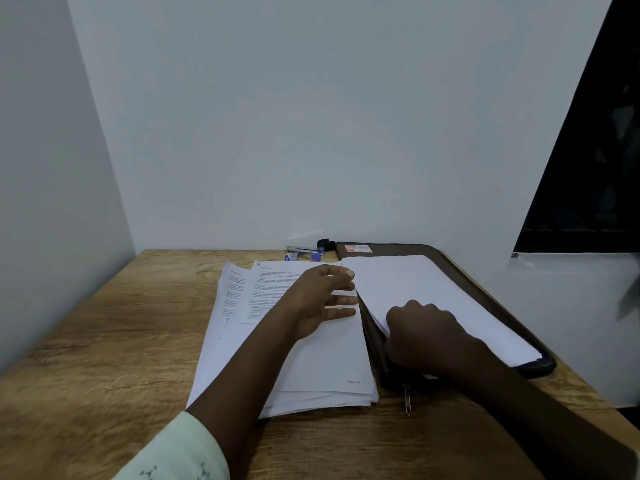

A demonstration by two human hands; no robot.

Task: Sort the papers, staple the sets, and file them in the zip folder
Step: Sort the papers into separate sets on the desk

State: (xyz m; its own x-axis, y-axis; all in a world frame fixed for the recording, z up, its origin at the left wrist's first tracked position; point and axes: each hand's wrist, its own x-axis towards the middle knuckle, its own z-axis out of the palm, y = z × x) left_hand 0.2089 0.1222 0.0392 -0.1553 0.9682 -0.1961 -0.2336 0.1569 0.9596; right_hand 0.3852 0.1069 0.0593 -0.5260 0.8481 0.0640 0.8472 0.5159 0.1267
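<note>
Filing appears in hand. The left hand (322, 299) rests flat, fingers straight, on the white printed paper stack (322, 368). Just right of it, the right hand (429, 337) grips plain white sheets (433, 285) in the open dark-brown zip folder (401, 249); next, seat them squarely.

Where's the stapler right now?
In the head view, the stapler lies at the far edge of the table by the wall, just left of the zip folder and beyond the printed papers.
</note>
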